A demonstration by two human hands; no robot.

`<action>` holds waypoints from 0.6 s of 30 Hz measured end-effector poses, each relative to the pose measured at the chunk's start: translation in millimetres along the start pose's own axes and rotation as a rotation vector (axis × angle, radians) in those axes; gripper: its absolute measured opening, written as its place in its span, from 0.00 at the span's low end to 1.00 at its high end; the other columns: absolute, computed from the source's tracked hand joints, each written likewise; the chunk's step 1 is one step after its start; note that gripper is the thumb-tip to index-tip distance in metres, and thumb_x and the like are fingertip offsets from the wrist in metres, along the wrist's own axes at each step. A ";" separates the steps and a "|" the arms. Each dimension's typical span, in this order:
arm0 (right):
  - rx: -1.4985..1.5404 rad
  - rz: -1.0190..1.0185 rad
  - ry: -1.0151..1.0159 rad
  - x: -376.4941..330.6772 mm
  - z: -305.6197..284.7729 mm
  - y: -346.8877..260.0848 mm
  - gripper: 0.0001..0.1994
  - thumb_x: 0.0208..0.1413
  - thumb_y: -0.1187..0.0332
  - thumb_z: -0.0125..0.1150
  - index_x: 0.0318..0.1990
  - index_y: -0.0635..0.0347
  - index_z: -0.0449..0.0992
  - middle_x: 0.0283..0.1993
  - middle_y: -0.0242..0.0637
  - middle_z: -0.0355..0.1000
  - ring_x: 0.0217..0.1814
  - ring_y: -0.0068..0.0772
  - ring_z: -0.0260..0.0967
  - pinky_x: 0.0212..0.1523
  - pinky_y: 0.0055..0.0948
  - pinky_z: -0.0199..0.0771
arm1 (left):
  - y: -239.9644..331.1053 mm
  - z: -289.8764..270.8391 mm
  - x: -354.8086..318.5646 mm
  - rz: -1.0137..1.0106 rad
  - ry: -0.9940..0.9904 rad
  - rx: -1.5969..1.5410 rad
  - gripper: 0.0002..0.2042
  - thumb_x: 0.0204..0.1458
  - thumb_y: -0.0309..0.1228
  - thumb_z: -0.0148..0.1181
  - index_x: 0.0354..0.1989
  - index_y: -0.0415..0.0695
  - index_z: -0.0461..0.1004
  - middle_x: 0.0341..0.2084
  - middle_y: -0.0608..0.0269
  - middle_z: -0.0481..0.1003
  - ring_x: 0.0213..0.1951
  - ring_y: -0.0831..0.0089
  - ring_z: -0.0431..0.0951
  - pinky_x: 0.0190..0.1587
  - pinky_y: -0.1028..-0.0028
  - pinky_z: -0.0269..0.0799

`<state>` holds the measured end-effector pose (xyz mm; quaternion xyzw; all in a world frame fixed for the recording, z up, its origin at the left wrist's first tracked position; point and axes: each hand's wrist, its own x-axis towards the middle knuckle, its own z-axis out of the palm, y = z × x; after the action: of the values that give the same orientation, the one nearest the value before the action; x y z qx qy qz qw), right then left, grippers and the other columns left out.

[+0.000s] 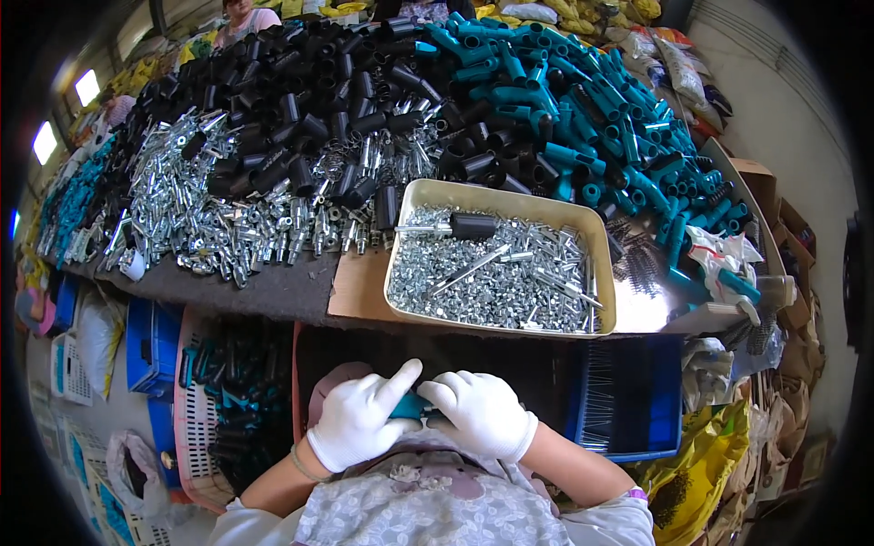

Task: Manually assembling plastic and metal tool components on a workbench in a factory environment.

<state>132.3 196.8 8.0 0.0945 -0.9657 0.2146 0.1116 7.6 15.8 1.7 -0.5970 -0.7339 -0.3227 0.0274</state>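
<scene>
Both hands wear white gloves and meet low in front of my body. My left hand [362,420] wraps round a teal plastic handle [410,407], its index finger raised along the top. My right hand [482,414] is closed at the right end of the same piece, its fingers curled and thumb pressed in. Most of the handle is hidden by the gloves. Beyond the hands, a cream tray [501,190] on the table holds many small metal fittings. On these fittings lie a black sleeve [472,226] on a metal rod and a few loose metal rods [469,270].
Heaps of black sleeves [300,118], teal handles [583,100] and shiny metal shafts [177,187] cover the table. Below its edge stand a pink basket [196,437] of handles at left and a blue bin [628,391] with thin rods at right. A person [246,20] is at the back.
</scene>
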 end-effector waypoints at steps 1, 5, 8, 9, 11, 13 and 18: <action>-0.002 0.000 0.003 0.1 0.4 1.8 0.15 0.53 0.62 0.62 0.46 0.57 0.72 0.36 0.35 0.70 0.38 0.37 0.72 0.39 0.35 0.74 | 5.2 1.1 -3.3 -0.122 -0.063 -0.071 0.39 0.39 0.35 0.74 0.63 0.43 0.66 0.28 0.55 0.78 0.30 0.57 0.80 0.33 0.62 0.76; -0.115 -0.205 0.034 1.8 -5.5 10.8 0.13 0.52 0.65 0.57 0.45 0.57 0.73 0.36 0.34 0.70 0.37 0.37 0.70 0.40 0.35 0.71 | 19.4 2.2 -2.9 -0.464 -0.151 -0.394 0.30 0.45 0.34 0.73 0.58 0.45 0.69 0.37 0.48 0.80 0.41 0.52 0.82 0.42 0.62 0.78; 0.020 -0.211 0.105 14.5 -25.5 25.5 0.12 0.47 0.63 0.65 0.39 0.55 0.76 0.37 0.36 0.73 0.40 0.40 0.71 0.43 0.38 0.71 | 13.1 9.9 -2.4 -0.431 -0.063 -0.476 0.29 0.44 0.33 0.73 0.56 0.43 0.71 0.38 0.49 0.80 0.42 0.51 0.82 0.44 0.63 0.78; 0.122 -0.149 0.135 19.2 -37.3 31.3 0.11 0.43 0.63 0.70 0.34 0.55 0.78 0.37 0.37 0.75 0.41 0.42 0.72 0.43 0.39 0.72 | 14.8 6.2 1.7 -0.412 -0.056 -0.475 0.25 0.45 0.30 0.72 0.54 0.43 0.72 0.41 0.51 0.79 0.43 0.52 0.81 0.46 0.64 0.77; -0.040 0.049 0.434 25.3 -51.9 54.6 0.07 0.45 0.66 0.70 0.32 0.55 0.79 0.35 0.38 0.74 0.39 0.46 0.71 0.42 0.40 0.72 | 13.1 7.8 4.2 -0.321 -0.018 -0.440 0.24 0.46 0.28 0.71 0.53 0.43 0.73 0.42 0.51 0.79 0.44 0.52 0.81 0.46 0.64 0.77; -0.186 0.268 0.531 42.1 -51.8 69.8 0.07 0.45 0.67 0.70 0.28 0.57 0.79 0.30 0.39 0.71 0.39 0.47 0.69 0.41 0.43 0.70 | 14.7 6.1 7.8 -0.239 -0.003 -0.408 0.21 0.46 0.25 0.69 0.52 0.44 0.74 0.45 0.53 0.78 0.44 0.53 0.80 0.46 0.64 0.77; -0.204 0.265 0.464 40.8 -44.5 81.2 0.05 0.44 0.70 0.69 0.28 0.59 0.79 0.30 0.41 0.72 0.39 0.49 0.70 0.40 0.43 0.71 | 14.7 3.2 3.9 -0.252 -0.001 -0.419 0.21 0.45 0.23 0.70 0.50 0.43 0.75 0.44 0.52 0.78 0.43 0.52 0.81 0.45 0.64 0.77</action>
<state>82.3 282.9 25.8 -0.0960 -0.9350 0.1447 0.3093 20.7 21.9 7.3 -0.4934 -0.7198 -0.4686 -0.1377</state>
